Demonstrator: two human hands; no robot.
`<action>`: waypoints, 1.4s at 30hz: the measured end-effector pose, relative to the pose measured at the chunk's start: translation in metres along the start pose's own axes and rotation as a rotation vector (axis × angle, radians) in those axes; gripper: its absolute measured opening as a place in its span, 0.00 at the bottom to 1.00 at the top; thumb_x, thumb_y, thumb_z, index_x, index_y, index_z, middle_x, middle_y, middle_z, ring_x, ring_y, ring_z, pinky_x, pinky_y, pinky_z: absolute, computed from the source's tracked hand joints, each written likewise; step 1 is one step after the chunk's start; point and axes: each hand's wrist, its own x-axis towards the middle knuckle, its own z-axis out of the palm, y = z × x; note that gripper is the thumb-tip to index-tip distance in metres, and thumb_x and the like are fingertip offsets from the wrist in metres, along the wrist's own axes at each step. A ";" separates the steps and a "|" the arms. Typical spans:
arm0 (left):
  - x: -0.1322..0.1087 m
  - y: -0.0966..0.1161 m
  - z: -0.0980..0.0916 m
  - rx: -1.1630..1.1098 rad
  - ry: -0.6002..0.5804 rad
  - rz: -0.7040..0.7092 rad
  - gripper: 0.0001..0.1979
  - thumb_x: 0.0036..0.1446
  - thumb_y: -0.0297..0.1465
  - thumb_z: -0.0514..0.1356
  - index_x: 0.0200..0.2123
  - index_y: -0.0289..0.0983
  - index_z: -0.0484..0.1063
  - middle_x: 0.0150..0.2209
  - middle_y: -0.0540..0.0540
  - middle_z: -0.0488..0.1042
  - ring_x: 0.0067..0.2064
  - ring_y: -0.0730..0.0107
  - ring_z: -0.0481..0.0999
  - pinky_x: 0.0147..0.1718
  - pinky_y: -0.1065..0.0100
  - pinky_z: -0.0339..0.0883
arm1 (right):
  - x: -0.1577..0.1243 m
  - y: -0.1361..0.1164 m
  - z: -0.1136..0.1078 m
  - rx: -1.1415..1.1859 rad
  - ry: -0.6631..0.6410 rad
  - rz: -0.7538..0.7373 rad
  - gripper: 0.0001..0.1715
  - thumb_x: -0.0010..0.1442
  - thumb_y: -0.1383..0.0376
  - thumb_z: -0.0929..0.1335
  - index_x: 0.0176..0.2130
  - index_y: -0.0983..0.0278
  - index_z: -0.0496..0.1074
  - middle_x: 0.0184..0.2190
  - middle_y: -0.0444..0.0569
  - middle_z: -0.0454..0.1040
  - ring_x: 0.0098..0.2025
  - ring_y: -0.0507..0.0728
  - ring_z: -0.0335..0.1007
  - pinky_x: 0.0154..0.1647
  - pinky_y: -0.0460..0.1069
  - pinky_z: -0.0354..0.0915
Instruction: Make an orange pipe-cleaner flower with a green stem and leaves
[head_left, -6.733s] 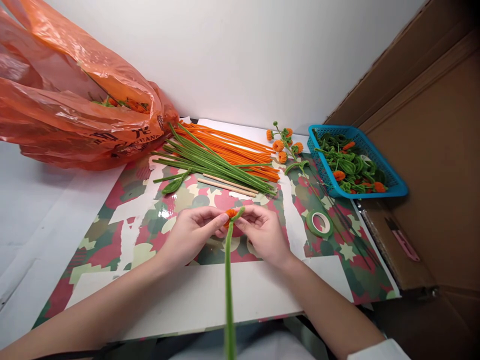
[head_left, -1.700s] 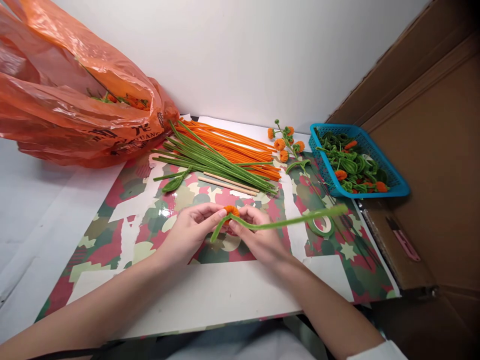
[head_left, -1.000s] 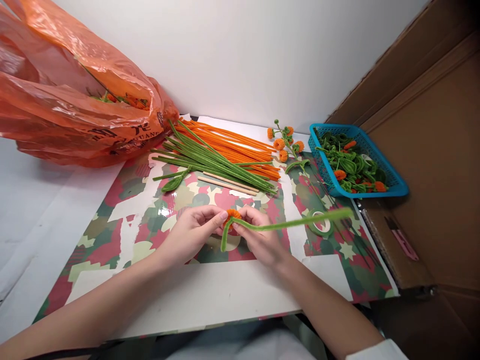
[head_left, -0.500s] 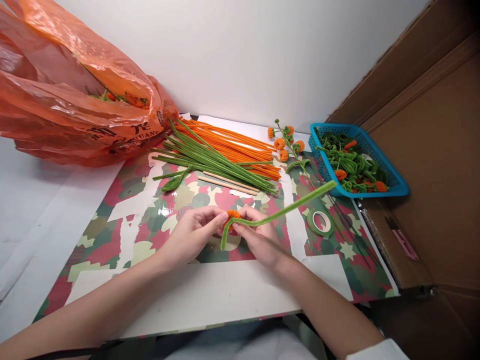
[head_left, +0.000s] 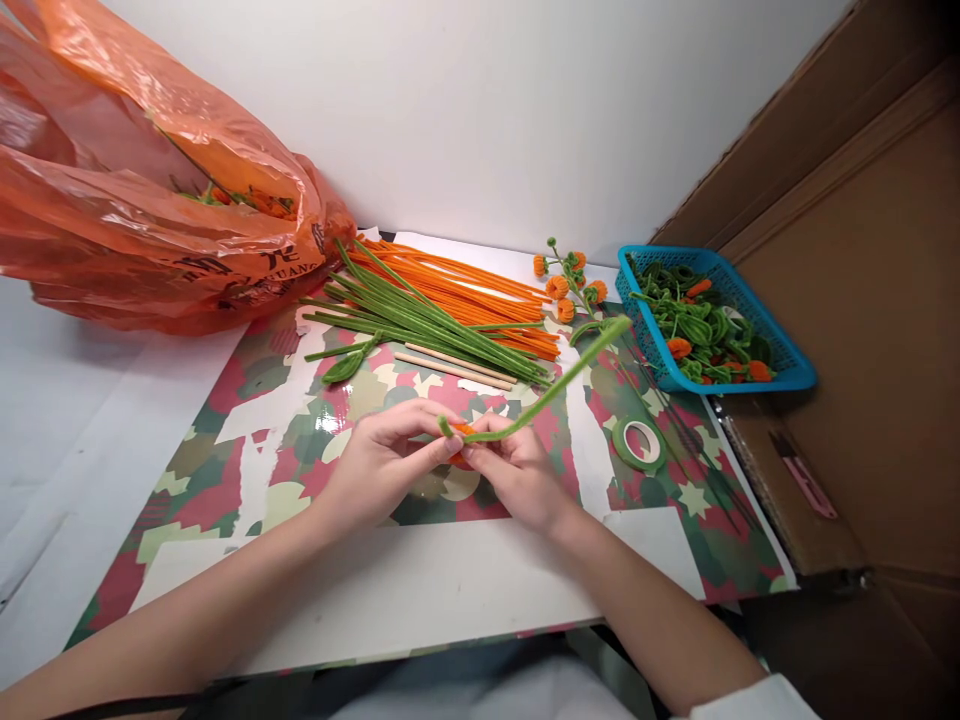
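Head view: we're pinching the orange fuzzy piece (head_left: 465, 430) between left hand (head_left: 382, 465) and right hand (head_left: 526, 475), above the table (head_left: 420, 590) toward its near edge; we should be steadying the green stem (head_left: 559, 385) where they meet, not crushing.

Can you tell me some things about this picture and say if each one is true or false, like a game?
1. The left hand and the right hand both hold the orange piece. True.

2. The right hand is holding the pink-handled tool. False: the pink-handled tool lies on the brown surface at the far right.

3. The two wooden sticks lie beyond the hands. True.

4. The blue basket is on the left side. False: the blue basket is on the right, and the orange plastic bag is on the left.

5. The green tape roll lies on the patterned sheet. True.
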 end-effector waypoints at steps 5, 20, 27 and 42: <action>0.003 0.001 -0.001 0.020 -0.030 -0.104 0.18 0.54 0.41 0.64 0.18 0.36 0.73 0.27 0.46 0.71 0.30 0.68 0.72 0.30 0.70 0.70 | -0.001 -0.002 0.001 -0.070 -0.028 -0.017 0.07 0.57 0.61 0.68 0.31 0.63 0.71 0.24 0.42 0.63 0.27 0.50 0.59 0.27 0.46 0.56; 0.001 0.004 0.001 0.006 -0.013 -0.189 0.16 0.53 0.43 0.65 0.23 0.36 0.72 0.25 0.50 0.72 0.26 0.71 0.72 0.26 0.72 0.67 | -0.002 -0.007 0.001 -0.225 0.200 -0.379 0.03 0.59 0.65 0.69 0.34 0.59 0.76 0.32 0.47 0.76 0.37 0.56 0.72 0.36 0.51 0.69; 0.001 -0.001 0.001 -0.062 0.035 -0.251 0.18 0.53 0.44 0.64 0.24 0.37 0.68 0.21 0.51 0.72 0.24 0.73 0.70 0.24 0.74 0.64 | -0.005 -0.003 0.003 -0.371 0.129 -0.562 0.05 0.59 0.66 0.70 0.34 0.57 0.77 0.34 0.47 0.80 0.38 0.57 0.76 0.40 0.54 0.71; -0.002 -0.001 0.003 0.025 0.055 -0.106 0.14 0.55 0.37 0.63 0.22 0.36 0.70 0.24 0.52 0.70 0.26 0.75 0.68 0.26 0.75 0.62 | -0.008 -0.004 0.003 -0.297 0.131 -0.489 0.04 0.56 0.68 0.72 0.34 0.58 0.75 0.31 0.46 0.80 0.32 0.55 0.76 0.32 0.50 0.70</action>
